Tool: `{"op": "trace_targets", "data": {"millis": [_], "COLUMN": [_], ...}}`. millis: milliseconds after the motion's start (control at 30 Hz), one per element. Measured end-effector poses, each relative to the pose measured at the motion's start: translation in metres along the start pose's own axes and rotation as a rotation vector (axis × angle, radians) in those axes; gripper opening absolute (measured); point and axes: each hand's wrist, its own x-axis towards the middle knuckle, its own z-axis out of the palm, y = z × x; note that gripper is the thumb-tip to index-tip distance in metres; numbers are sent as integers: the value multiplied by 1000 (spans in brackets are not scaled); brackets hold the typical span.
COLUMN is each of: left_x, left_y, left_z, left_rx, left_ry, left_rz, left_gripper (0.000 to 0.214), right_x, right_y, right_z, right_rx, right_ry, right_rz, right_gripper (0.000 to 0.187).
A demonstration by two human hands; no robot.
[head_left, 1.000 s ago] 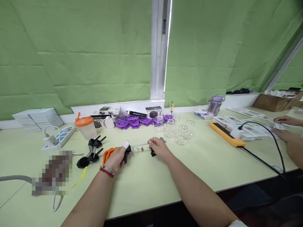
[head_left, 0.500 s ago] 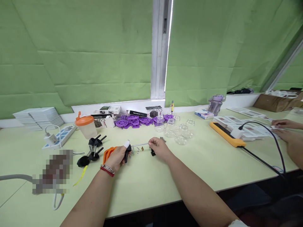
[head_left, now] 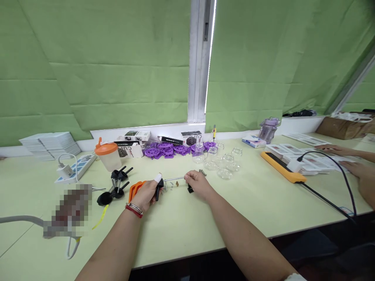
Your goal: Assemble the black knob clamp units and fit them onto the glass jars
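My left hand (head_left: 146, 194) is closed around a black plastic part (head_left: 159, 186) with a prong pointing down. From that part a thin metal rod (head_left: 175, 179) runs to the right, roughly level above the table. The fingertips of my right hand (head_left: 199, 184) pinch the rod's far end. Under the right hand lies a small black piece (head_left: 190, 189), partly hidden. Small screws (head_left: 171, 185) and a brass-coloured bit (head_left: 177, 184) lie between the hands. Orange frames (head_left: 135, 191) sit beside my left hand, and small metal springs (head_left: 202, 172) lie behind the right.
Black pronged parts (head_left: 117, 191) and an orange-lidded cup (head_left: 109, 156) stand left. Purple rings (head_left: 165, 150), cartons (head_left: 191, 138) and clear cups (head_left: 225, 173) line the back. A yellow power strip (head_left: 283, 168) lies right, near a co-worker's hands (head_left: 336, 150) on printed sheets (head_left: 310, 168).
My hands keep almost the same hold on the rod and black part. At the right, one of the co-worker's hands has moved left across the sheets. The view has shifted slightly.
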Motion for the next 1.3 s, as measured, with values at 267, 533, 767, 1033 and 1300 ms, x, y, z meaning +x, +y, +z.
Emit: {"op": "trace_targets", "data": {"millis": [267,533,767,1033,1300], "left_x": [0,0,1,0,1], "left_y": [0,0,-1,0,-1], "left_z": [-1,-1,-1,-2,-2], "left_rx": [2,0,-1,3,2], "left_ry": [4,18,6,-2,6], "left_rz": [2,-19,-17,-16,-24], "left_gripper": [51,51,51,52,51], "right_x": [1,2,2,2,1], "right_y": [2,5,5,6,5], "right_z": [1,1,1,1,1], "right_rx": [-6,136,77,31,1], "right_ry": [2,7,-11,-11,-1], "right_rz": [11,-37,-31,-9,4], "right_gripper": [27,17,15,19,23]}}
